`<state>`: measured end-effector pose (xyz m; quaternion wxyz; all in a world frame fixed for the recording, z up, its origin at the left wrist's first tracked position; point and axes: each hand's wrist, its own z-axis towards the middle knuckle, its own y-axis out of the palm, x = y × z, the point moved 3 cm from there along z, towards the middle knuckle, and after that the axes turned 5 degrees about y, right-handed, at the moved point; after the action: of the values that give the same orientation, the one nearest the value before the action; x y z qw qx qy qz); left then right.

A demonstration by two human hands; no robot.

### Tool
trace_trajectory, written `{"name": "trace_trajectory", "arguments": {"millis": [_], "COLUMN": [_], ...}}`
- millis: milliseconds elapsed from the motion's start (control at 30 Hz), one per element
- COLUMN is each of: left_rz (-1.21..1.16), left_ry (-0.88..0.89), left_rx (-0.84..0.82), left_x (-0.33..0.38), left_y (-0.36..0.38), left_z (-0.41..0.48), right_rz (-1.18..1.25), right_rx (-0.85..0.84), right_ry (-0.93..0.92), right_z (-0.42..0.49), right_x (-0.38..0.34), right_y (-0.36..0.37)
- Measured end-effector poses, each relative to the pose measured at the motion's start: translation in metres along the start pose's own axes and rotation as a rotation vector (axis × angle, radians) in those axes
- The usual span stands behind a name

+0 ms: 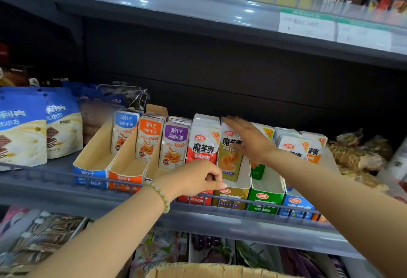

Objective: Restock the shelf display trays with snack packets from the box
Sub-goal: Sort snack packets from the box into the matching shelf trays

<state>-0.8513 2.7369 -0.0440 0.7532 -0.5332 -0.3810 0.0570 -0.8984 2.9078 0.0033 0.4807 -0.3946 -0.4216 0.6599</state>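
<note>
Middle shelf [55,192] holds a row of cardboard display trays behind a wire front rail [154,186]. Left three trays, blue [91,173], orange [125,178] and a third behind the left wrist, carry 劲仔 深海小鱼 packets: blue-label [124,132], orange-label [149,140], purple-label [175,145]; each stack sits at the back, front half of the tray bare. Next trays are 卫龙 魔芋爽: red-label packets [202,143], olive-label packets [230,154] in an olive tray [231,198], then green tray [266,198], blue tray [296,206]; corner flash reads 20%. Right hand [248,139] is flat, fingers spread, palm lying on the top of the olive-label stack, gripping nothing. Left hand [198,176], bead bracelet [161,196] on the wrist, is curled into a loose fist at the front lip of the red/olive trays; can't tell if it pinches anything. Blue biscuit pouches [24,128] far left, text partly cut off. Cardboard box [209,271] edge at bottom centre, contents not visible. Price tags [308,26] on the upper shelf are blurred, unreadable.
</note>
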Motion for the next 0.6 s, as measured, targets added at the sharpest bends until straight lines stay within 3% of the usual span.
{"name": "trace_trajectory", "arguments": {"millis": [100, 233, 433, 500, 600], "left_rz": [0.025, 0.179, 0.291, 0.256, 0.228], "left_ry": [-0.030, -0.056, -0.010, -0.019, -0.071], "left_rx": [0.076, 0.204, 0.426, 0.424, 0.288], "left_x": [0.002, 0.011, 0.032, 0.037, 0.043], "left_y": [0.005, 0.013, 0.027, 0.039, 0.073], "left_z": [-0.007, -0.023, -0.065, -0.083, -0.109], "right_rz": [-0.018, 0.137, 0.266, 0.352, 0.443], "right_rx": [0.017, 0.078, 0.067, 0.018, -0.088], "right_ry": [-0.008, -0.017, -0.047, -0.063, -0.036], "right_z": [-0.005, -0.026, -0.105, -0.143, -0.204], "right_x": [-0.002, -0.006, -0.017, -0.020, -0.018], "right_y": [-0.004, -0.019, -0.035, -0.031, -0.009]}}
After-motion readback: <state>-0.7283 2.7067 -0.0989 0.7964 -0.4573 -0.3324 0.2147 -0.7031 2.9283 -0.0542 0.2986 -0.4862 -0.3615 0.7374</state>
